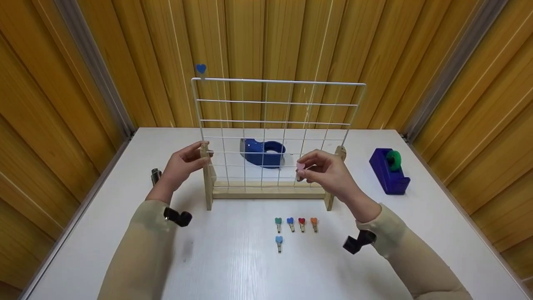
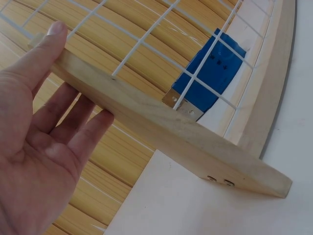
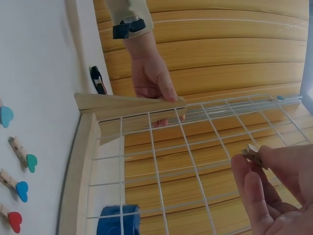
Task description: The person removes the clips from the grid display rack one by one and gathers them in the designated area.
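A white wire grid (image 1: 300, 82) stands upright in a wooden frame with side posts. My left hand (image 1: 179, 164) grips the left post (image 1: 208, 183), thumb on one face and fingers on the other. In front of the grid's right part, my right hand (image 1: 329, 173) pinches a small clothespin (image 3: 252, 154) with a pink heart (image 1: 300, 166) between thumb and fingertips. A blue heart clip (image 1: 201, 68) sits on the grid's top left corner. On the table before the frame lie heart clothespins: green (image 1: 278, 221), blue (image 1: 290, 221), red (image 1: 302, 221), orange (image 1: 314, 221) and light blue (image 1: 279, 240).
Behind the grid lies a blue tape dispenser (image 1: 254, 158) with a metal edge. A purple dispenser (image 1: 385, 179) holding a green tape roll (image 1: 393, 160) stands at the right. Beyond my left wrist lies a dark utility knife (image 3: 98, 80). Wood-patterned panels (image 1: 245, 37) enclose the white table.
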`<state>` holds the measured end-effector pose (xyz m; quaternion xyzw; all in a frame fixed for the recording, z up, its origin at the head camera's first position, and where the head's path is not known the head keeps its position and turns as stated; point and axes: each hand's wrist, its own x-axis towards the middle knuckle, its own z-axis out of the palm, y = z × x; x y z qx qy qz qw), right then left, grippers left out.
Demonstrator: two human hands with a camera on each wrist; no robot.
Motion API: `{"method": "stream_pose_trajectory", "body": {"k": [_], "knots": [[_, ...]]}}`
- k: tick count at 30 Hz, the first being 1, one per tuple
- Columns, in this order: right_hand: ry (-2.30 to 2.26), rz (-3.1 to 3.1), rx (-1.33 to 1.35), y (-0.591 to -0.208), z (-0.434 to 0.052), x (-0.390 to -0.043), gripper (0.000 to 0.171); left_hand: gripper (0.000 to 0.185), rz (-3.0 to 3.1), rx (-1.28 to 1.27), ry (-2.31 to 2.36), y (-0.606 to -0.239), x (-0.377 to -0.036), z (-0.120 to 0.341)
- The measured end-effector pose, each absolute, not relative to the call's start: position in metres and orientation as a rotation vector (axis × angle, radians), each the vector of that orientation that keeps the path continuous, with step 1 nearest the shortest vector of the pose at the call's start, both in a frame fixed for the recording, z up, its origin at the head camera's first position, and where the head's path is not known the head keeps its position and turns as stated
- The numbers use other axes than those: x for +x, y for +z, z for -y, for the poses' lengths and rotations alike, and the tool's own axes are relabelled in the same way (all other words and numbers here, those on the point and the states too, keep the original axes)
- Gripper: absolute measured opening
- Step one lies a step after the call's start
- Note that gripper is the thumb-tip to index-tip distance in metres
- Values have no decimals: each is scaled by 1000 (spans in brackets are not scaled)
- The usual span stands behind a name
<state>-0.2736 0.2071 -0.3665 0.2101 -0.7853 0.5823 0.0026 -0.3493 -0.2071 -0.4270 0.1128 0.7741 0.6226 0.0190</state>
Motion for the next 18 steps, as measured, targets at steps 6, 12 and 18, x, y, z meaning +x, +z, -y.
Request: {"method": "stream_pose_trajectory", "body": {"k": [6,12,18], "knots": [[1848,2522,621,-390,-211,-266,28,59,-2405,355,1942,-426,-349,206],[1896,2565,615,-414,-214,-257,29,58,-2406,346,1953,-426,-350,206],[1916,2646,534,-437,-215,-247,32,59,-2407,345,1948,-427,-349,206]]}}
